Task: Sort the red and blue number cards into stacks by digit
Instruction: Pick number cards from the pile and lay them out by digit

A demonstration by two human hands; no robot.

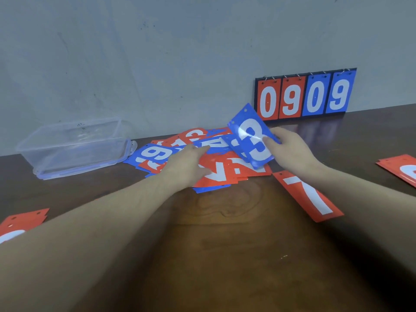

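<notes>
A loose pile of red and blue number cards (216, 170) lies in the middle of the brown table. My right hand (290, 149) pinches a blue card with a white 3 (249, 136) by its right edge, lifted and tilted above the pile. My left hand (189, 163) rests on the pile with its fingers stretched over a blue card. A red 7 card (308, 195) lies alone to the right of the pile. Red cards (403, 168) lie at the far right edge, and more red cards (20, 222) at the far left.
A clear plastic box (74, 147) with a blue-edged lid under it stands at the back left. A flip scoreboard (304, 96) showing 0 9 0 9 leans on the wall at the back right. Bare table (225, 255) spreads in front of the pile.
</notes>
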